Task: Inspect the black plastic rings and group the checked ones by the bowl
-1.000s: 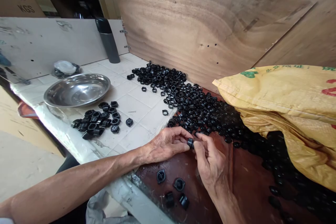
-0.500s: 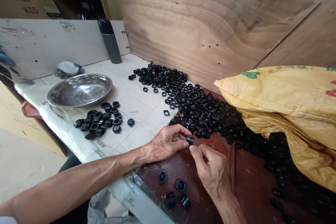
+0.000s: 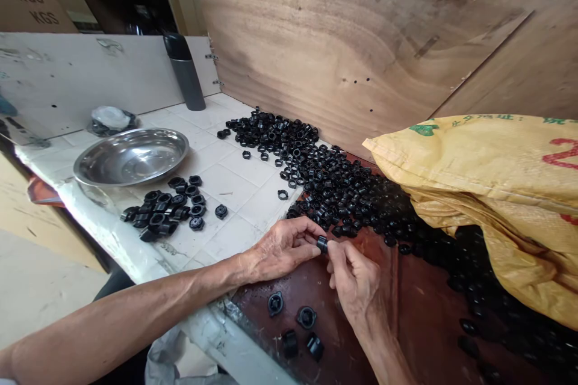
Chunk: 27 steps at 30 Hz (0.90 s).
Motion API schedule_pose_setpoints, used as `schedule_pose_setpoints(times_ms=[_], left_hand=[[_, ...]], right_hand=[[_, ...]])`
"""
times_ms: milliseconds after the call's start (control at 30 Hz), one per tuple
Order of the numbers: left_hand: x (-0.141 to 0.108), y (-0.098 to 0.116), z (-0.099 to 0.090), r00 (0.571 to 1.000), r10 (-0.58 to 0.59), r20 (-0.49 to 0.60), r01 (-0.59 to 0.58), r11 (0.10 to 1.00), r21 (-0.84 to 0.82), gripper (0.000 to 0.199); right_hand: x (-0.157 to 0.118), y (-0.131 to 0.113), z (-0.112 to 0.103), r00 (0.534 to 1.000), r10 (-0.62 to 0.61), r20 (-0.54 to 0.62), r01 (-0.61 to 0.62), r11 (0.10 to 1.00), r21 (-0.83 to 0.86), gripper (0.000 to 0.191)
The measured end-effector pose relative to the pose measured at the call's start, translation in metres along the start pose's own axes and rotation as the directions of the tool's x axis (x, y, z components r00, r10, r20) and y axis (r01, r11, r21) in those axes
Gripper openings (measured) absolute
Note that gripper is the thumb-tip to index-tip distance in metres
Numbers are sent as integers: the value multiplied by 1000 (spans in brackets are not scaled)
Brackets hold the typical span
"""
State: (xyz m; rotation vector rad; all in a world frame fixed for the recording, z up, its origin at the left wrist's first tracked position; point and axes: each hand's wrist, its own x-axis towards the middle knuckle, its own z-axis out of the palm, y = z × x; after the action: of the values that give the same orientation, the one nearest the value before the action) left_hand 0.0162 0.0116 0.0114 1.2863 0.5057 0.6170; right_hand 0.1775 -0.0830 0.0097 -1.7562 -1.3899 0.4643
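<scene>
Black plastic part is over the red-brown surface, held between thumb and fingers of the left hand. The right hand has its fingers close together against it; whether they also grip, I cannot tell.

Lower centre: left hand pinches small black plastic cylinder, right hand touching it. Round silver metal bowl, left.

Both hands (right one closer) now touch the black piece.
</scene>
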Motion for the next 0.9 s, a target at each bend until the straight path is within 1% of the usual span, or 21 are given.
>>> schedule_pose_setpoints(times_ms=[67,133,167,200,233,300,367,400,433,467,500,533,567,600,633,667,700,733,767,800,900], left_hand=[[0,0,1,1000,-17,-10,17,1000,-4,34],[0,0,1,999,-28,-16,28,1000,-6,33],[-1,-1,1,1000,-23,-16,23,1000,7,31],[-1,-2,0,1000,-12,-16,12,999,39,29],[-2,-3,-1,1000,4,-9,-3,995,96,26],[-3,-3,-5,998,50,24,-54,957,283,20],[-5,1,-11,991,69,113,-116,865,489,20],[-6,4,-14,984,44,172,-134,816,562,22],[-7,7,-18,972,-4,233,-142,781,609,23],[-7,10,-21,955,-72,289,-134,761,634,21],[-8,13,-24,931,-149,332,-111,753,648,17],[-8,15,-25,911,-216,351,-75,751,656,16],[-8,16,-26,909,-254,331,-33,747,664,20],[-7,15,-26,929,-252,270,4,738,675,25],[-6,12,-25,961,-213,175,34,722,691,29],[-4,8,-24,988,-141,70,49,700,713,30],[-3,3,-23,998,-57,-15,49,669,742,29],[0,-2,-22,998,18,-62,37,630,776,28],[2,-7,-20,995,68,-76,22,588,809,29],[4,-12,-19,993,94,-64,2,547,837,30],[7,-21,-17,990,140,-24,-42,450,892,26]], right_hand=[[0,3,2,999,-37,-1,37,997,61,29],[0,7,5,996,-85,-8,86,990,114,26],[0,8,7,997,-80,-5,80,988,133,26],[0,9,8,999,-44,3,43,986,158,26],[0,9,9,999,21,24,-25,981,190,27],[-1,5,9,976,183,121,-208,947,244,30],[-1,1,5,912,305,272,-374,892,253,28],[-1,0,3,875,325,358,-421,876,233,26],[-1,0,0,843,323,430,-439,875,203,26],[0,1,-2,825,309,474,-430,887,169,29],[2,5,-4,835,289,469,-391,910,137,33],[4,10,-5,873,259,412,-326,940,100,34],[7,17,-5,928,213,305,-241,969,56,30],[10,24,-5,975,139,172,-141,990,-4,25],[13,32,-4,996,50,75,-44,996,-77,30],[16,39,-2,999,-33,31,38,988,-149,40],[18,45,0,995,-97,21,99,972,-214,46],[19,50,1,990,-140,33,144,952,-270,47],[20,53,3,985,-164,50,171,934,-314,44],[21,54,4,983,-174,57,183,919,-348,40],[20,49,1,987,-157,33,157,899,-409,25]])
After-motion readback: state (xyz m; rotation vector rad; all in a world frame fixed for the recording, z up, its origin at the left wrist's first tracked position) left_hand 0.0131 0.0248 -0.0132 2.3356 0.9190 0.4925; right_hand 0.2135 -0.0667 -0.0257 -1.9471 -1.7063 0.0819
